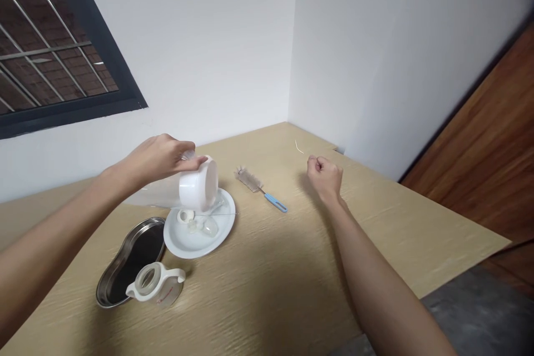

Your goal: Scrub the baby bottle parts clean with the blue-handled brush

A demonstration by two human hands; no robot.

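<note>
My left hand is closed on a clear plastic container with a white end, held tipped on its side above a white plate. Whether the white end is a lid or a base, I cannot tell. On the plate lie a white ring, a clear teat and other small pale parts, with a thin wire-like rod across the rim. My right hand makes a fist over the table; anything inside it is hidden. Nearest to it is a thin, bent, pale strip.
A bottle brush with a blue handle lies mid-table. At the front left, a baby bottle with white handles stands uncapped beside a metal kidney dish. Walls border the wooden table behind; its right edge drops to a grey floor.
</note>
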